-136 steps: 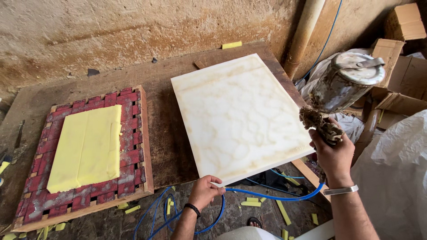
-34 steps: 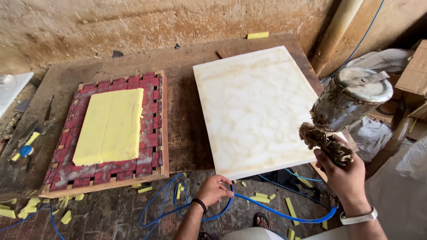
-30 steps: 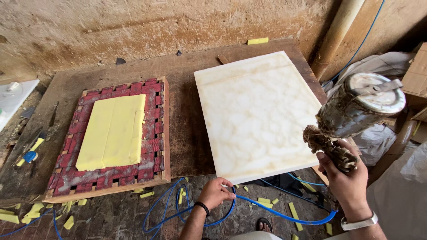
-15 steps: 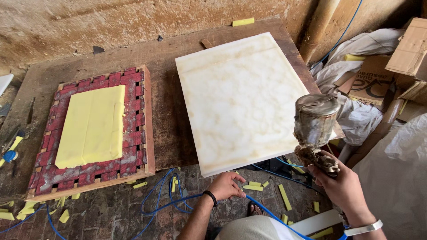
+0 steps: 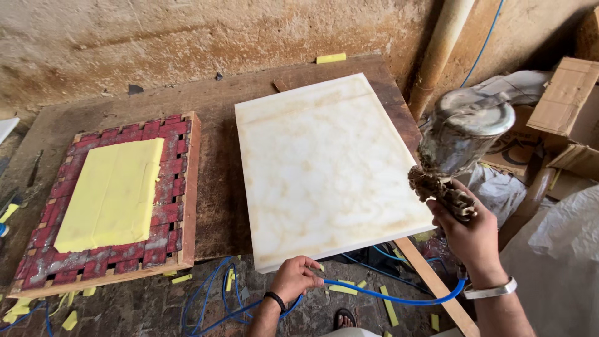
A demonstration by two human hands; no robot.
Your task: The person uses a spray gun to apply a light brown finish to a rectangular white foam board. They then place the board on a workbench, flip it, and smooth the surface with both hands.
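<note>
Crusted metal spray gun with a round cup [image 5: 458, 143] is sitting upright in the right hand [image 5: 471, 234], fingers clenching its grip, just off the right edge of the white foam slab stained yellowish [image 5: 324, 168]. Left hand [image 5: 294, 279] is pinching the thin blue air hose [image 5: 387, 296] below the slab's near edge. Further left of those fingers: red woven-strap wooden seat frame [image 5: 175, 187] carrying a yellow foam pad [image 5: 112, 193], all on the worn wooden board [image 5: 218, 162].

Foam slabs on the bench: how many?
2. A white foam slab lies at the bench's right side; a yellow foam slab rests on the red webbed frame, left. None visibly hidden.
</note>
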